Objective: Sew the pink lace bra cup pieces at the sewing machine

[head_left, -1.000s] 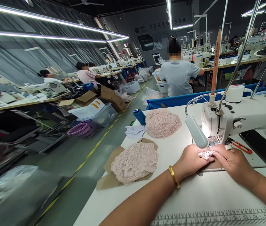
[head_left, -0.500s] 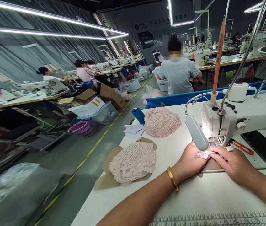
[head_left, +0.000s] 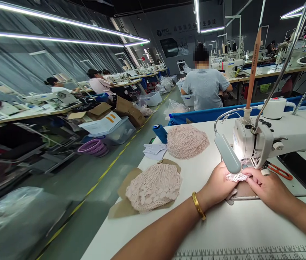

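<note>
At the white sewing machine (head_left: 246, 139), my left hand (head_left: 220, 184) and my right hand (head_left: 268, 186) pinch a piece of pale pink lace (head_left: 236, 177) between them. The lace lies below the needle area, which the grey lamp head (head_left: 227, 153) partly hides. A small end of the lace shows under my left palm. To the left, a stack of pink lace pieces (head_left: 154, 187) rests on brown card, and a second lace pile (head_left: 187, 141) sits behind it.
A blue thread cone (head_left: 160, 133) and folded white paper (head_left: 154, 151) stand near the table's left edge. Right of the machine needle lie orange thread snips (head_left: 280, 171) and a black phone (head_left: 304, 175). A ruler strip (head_left: 247, 252) runs along the front. A co-worker (head_left: 205, 86) sits ahead.
More of the lace shows between my hands, and an end of it has appeared under my left palm. My right hand has shifted slightly; the view has moved a little.
</note>
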`<state>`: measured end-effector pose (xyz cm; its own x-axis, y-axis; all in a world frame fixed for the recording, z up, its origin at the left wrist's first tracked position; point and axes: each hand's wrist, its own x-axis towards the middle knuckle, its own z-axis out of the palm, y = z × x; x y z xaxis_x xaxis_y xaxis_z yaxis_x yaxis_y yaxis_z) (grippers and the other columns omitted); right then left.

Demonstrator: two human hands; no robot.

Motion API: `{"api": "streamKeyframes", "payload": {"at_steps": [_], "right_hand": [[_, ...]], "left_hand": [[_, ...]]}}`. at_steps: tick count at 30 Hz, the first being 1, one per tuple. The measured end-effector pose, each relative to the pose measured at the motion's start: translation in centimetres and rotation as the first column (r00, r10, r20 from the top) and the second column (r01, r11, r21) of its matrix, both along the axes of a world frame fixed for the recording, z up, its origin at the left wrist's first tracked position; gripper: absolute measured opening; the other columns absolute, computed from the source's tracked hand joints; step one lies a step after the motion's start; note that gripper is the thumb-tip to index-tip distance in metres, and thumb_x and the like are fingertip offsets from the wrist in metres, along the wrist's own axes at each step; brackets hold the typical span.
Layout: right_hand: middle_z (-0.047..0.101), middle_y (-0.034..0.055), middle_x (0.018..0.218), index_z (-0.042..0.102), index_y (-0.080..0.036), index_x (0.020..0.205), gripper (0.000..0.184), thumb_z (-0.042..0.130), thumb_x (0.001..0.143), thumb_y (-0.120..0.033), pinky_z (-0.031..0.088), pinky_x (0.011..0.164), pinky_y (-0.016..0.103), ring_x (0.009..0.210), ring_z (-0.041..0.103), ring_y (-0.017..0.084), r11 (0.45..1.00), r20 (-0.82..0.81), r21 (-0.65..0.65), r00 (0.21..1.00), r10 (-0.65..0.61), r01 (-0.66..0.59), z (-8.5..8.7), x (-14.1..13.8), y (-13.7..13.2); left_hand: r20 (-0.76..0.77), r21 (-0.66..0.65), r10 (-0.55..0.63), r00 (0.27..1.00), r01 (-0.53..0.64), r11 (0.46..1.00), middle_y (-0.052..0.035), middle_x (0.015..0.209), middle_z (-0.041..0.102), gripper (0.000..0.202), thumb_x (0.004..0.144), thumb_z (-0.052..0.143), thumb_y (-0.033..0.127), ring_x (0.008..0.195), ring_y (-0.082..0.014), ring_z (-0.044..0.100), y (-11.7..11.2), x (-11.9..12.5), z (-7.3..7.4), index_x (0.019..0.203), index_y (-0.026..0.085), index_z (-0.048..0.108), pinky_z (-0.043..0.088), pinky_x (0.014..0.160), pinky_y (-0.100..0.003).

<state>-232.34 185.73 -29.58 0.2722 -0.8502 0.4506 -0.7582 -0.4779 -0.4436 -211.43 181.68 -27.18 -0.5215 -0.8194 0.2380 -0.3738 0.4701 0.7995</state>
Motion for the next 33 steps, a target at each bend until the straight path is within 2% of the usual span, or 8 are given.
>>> {"api": "streamKeyframes", "payload": {"at_steps": [3, 6, 9, 13, 18, 22, 29, 33], "right_hand": [[0.07, 0.0027, 0.079, 0.073, -0.027, 0.1, 0.034, 0.04, 0.106, -0.019, 0.05, 0.061, 0.032, 0.07, 0.065, 0.022, 0.993, -0.085, -0.012, 0.989, 0.12, -0.121, -0.1, -0.6, 0.2], [0.071, 0.0036, 0.084, 0.073, -0.027, 0.097, 0.035, 0.041, 0.106, -0.015, 0.052, 0.068, 0.034, 0.073, 0.064, 0.021, 0.97, -0.17, 0.004, 0.956, 0.239, -0.242, -0.4, -1.4, 0.7], [0.076, 0.0058, 0.101, 0.074, -0.027, 0.107, 0.033, 0.045, 0.104, -0.012, 0.054, 0.079, 0.036, 0.084, 0.067, 0.023, 0.96, -0.237, -0.026, 0.935, 0.265, -0.279, -0.7, -2.0, 1.2], [0.077, 0.0076, 0.111, 0.074, -0.024, 0.112, 0.036, 0.045, 0.101, -0.007, 0.054, 0.084, 0.038, 0.092, 0.068, 0.024, 0.954, -0.297, -0.098, 0.924, 0.242, -0.282, -0.8, -2.1, 1.6], [0.077, 0.0076, 0.117, 0.074, -0.021, 0.112, 0.039, 0.042, 0.099, -0.003, 0.054, 0.08, 0.039, 0.087, 0.069, 0.023, 0.955, -0.324, -0.137, 0.923, 0.208, -0.263, -0.6, -1.8, 1.6], [0.078, 0.0071, 0.117, 0.074, -0.021, 0.114, 0.036, 0.043, 0.102, -0.008, 0.054, 0.071, 0.036, 0.078, 0.068, 0.021, 0.951, -0.315, -0.16, 0.927, 0.203, -0.263, -0.6, -1.8, 1.3], [0.079, 0.0065, 0.119, 0.075, -0.022, 0.115, 0.04, 0.04, 0.102, -0.008, 0.054, 0.064, 0.033, 0.076, 0.069, 0.02, 0.966, -0.294, -0.152, 0.943, 0.156, -0.207, -0.6, -1.8, 0.6], [0.078, 0.0073, 0.122, 0.075, -0.022, 0.118, 0.041, 0.041, 0.101, -0.007, 0.054, 0.067, 0.034, 0.081, 0.07, 0.022, 0.953, -0.353, -0.182, 0.921, 0.167, -0.242, -0.8, -2.1, 0.6]], "left_hand": [[0.076, -0.207, -0.086, 0.993, 0.1, 0.973, -0.0064, 0.095, 0.072, 0.024, 0.101, 0.061, 0.029, 0.094, -0.0228, 0.067, 0.3, 0.7, -0.7, 0.085, 0.022, 0.076, 0.055, 0.088, -0.037], [0.204, -0.342, -0.146, 0.968, 0.21, 0.916, -0.0075, 0.105, 0.076, 0.019, 0.099, 0.06, 0.018, 0.102, -0.0233, 0.068, 1.2, 1.5, -1.2, 0.093, 0.022, 0.077, 0.051, 0.092, -0.037], [0.312, -0.405, -0.179, 0.933, 0.301, 0.864, -0.0058, 0.108, 0.079, 0.022, 0.102, 0.055, 0.012, 0.098, -0.0206, 0.07, 2.1, 2.0, -1.0, 0.102, 0.021, 0.075, 0.048, 0.089, -0.035], [0.372, -0.484, -0.148, 0.916, 0.328, 0.811, -0.0036, 0.105, 0.08, 0.021, 0.104, 0.053, 0.012, 0.089, -0.0179, 0.068, 2.6, 2.3, -0.4, 0.102, 0.019, 0.073, 0.045, 0.082, -0.034], [0.408, -0.509, -0.135, 0.903, 0.348, 0.787, -0.0043, 0.098, 0.078, 0.021, 0.103, 0.054, 0.011, 0.089, -0.0184, 0.069, 2.4, 2.3, -0.6, 0.103, 0.021, 0.073, 0.046, 0.087, -0.036], [0.398, -0.525, -0.113, 0.91, 0.327, 0.786, -0.0044, 0.101, 0.078, 0.021, 0.104, 0.053, 0.013, 0.094, -0.0191, 0.07, 2.1, 2.2, -1.0, 0.105, 0.021, 0.072, 0.048, 0.092, -0.038], [0.361, -0.569, -0.071, 0.93, 0.28, 0.773, -0.0045, 0.108, 0.079, 0.021, 0.099, 0.053, 0.009, 0.098, -0.0198, 0.07, 1.0, 2.0, -1.7, 0.104, 0.019, 0.071, 0.05, 0.09, -0.036], [0.387, -0.566, -0.062, 0.92, 0.29, 0.772, -0.0065, 0.108, 0.078, 0.022, 0.097, 0.053, 0.008, 0.102, -0.0217, 0.07, 0.9, 2.1, -1.6, 0.105, 0.019, 0.07, 0.05, 0.093, -0.039]]}}
